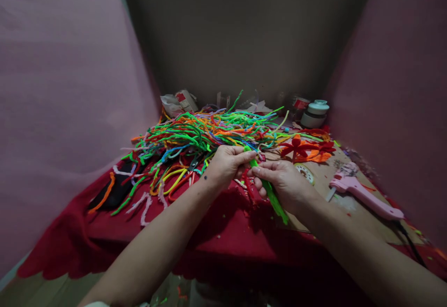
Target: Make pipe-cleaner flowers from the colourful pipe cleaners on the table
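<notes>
Bright green pipe cleaners (274, 200) run slantwise between my two hands, bunched together, their lower ends hanging past my right palm. My left hand (232, 161) pinches the upper end between thumb and fingers. Just below it, my right hand (279, 181) is closed around the middle of the same bunch, thumb on top. A few dark red pipe cleaners (248, 188) lie beneath my fingers, partly hidden by them. Behind my hands spreads a big tangled heap of multicoloured pipe cleaners (195, 132).
Scissors with yellow and red handles (171, 181) lie left of my hands. On a cardboard sheet (321, 218) at right rest a pink hot glue gun (366, 195), a tape roll (305, 173) and red and orange pipe-cleaner flowers (307, 151). A lidded jar (315, 113) stands behind, on red cloth (237, 242).
</notes>
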### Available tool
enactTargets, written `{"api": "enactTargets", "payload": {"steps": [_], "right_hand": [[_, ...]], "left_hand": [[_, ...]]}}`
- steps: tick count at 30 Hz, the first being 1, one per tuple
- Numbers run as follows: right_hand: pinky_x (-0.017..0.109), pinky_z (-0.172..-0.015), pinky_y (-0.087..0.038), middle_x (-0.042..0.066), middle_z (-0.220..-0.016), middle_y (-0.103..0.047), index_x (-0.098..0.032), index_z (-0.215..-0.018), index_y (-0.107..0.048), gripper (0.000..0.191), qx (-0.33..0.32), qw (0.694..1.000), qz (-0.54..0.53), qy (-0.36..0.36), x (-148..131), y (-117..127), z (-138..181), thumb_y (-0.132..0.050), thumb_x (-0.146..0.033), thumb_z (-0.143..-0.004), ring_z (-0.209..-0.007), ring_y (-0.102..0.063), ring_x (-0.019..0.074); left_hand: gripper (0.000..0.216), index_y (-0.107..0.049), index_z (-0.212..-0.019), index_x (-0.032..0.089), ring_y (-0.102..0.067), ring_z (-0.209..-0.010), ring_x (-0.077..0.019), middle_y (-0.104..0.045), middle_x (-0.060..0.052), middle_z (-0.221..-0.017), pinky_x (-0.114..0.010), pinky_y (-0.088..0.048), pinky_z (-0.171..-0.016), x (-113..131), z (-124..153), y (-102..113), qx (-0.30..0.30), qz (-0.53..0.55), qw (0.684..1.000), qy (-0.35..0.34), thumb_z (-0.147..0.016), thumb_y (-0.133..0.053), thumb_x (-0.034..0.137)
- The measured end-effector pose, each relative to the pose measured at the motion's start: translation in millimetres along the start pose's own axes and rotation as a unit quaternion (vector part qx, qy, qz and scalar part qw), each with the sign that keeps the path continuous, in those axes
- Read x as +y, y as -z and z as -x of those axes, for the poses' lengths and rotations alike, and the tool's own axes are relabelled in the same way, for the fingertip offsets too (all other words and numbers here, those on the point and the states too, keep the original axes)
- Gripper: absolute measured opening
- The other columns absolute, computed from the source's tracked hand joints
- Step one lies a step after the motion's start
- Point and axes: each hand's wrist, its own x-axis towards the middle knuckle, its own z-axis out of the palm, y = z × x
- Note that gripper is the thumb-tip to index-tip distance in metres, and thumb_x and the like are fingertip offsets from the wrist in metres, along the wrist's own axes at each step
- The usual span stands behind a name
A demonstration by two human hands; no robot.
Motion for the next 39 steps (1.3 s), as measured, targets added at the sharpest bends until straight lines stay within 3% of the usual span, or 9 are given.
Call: {"api": "enactTargets", "payload": {"steps": [5, 11, 18, 22, 27, 39], "right_hand": [[0.017, -0.035, -0.041, 0.0, -0.049, -0.061, -0.012, -0.072, -0.061, 0.009, -0.004, 0.999, -0.022, -0.031, 12, -3, 8, -0.061, -0.021, -0.073, -0.035, -0.053, 0.0079], [0.019, -0.036, -0.043, 0.002, -0.048, -0.062, -0.011, -0.073, -0.059, 0.011, -0.003, 0.998, -0.038, -0.057, 25, -1, 16, -0.058, -0.022, -0.075, -0.036, -0.056, 0.0107], [0.02, -0.035, -0.043, 0.004, -0.048, -0.062, -0.011, -0.07, -0.06, 0.01, -0.02, 0.996, -0.044, -0.07, 20, 5, 11, -0.058, -0.019, -0.074, -0.035, -0.056, 0.0118], [0.02, -0.036, -0.044, 0.003, -0.048, -0.061, -0.011, -0.072, -0.06, 0.009, -0.035, 0.997, -0.039, -0.055, 19, 9, 8, -0.056, -0.019, -0.075, -0.036, -0.056, 0.0115], [0.02, -0.036, -0.043, 0.002, -0.049, -0.061, -0.011, -0.073, -0.059, 0.009, -0.043, 0.997, -0.042, -0.043, 21, 12, 6, -0.058, -0.02, -0.075, -0.036, -0.055, 0.0108], [0.019, -0.035, -0.042, 0.001, -0.049, -0.061, -0.011, -0.072, -0.061, 0.011, -0.048, 0.997, -0.042, -0.037, 19, 13, 5, -0.063, -0.022, -0.07, -0.035, -0.053, 0.0101]], "left_hand": [[0.041, -0.04, -0.046, 0.015, -0.029, -0.034, -0.002, -0.036, 0.007, -0.038, -0.019, -0.018, -0.036, -3, -3, -2, 0.104, -0.046, 0.992, -0.06, -0.066, -0.069, 0.036], [0.044, -0.033, -0.045, 0.016, -0.024, -0.033, -0.0007, -0.029, 0.009, -0.037, -0.019, -0.013, -0.036, 0, -5, 1, 0.137, -0.038, 0.987, -0.076, -0.068, -0.067, 0.031], [0.028, -0.049, -0.059, 0.014, -0.02, -0.033, -0.0011, -0.029, 0.01, -0.04, -0.018, -0.012, -0.036, 0, -7, 11, -0.027, 0.051, 0.997, 0.05, -0.066, -0.07, 0.03], [0.029, -0.054, -0.056, 0.011, -0.03, -0.033, -0.0018, -0.04, 0.006, -0.04, -0.018, -0.017, -0.036, -6, -5, 9, -0.095, 0.004, 0.991, 0.096, -0.065, -0.072, 0.033], [0.033, -0.061, -0.055, 0.009, -0.035, -0.029, -0.0043, -0.049, 0.002, -0.038, -0.02, -0.019, -0.032, -7, -4, 8, -0.098, -0.101, 0.986, 0.095, -0.066, -0.069, 0.039], [0.03, -0.061, -0.056, 0.009, -0.035, -0.029, -0.0042, -0.047, 0.002, -0.038, -0.019, -0.021, -0.031, -7, -6, 10, -0.094, -0.109, 0.987, 0.068, -0.064, -0.07, 0.036]]}}
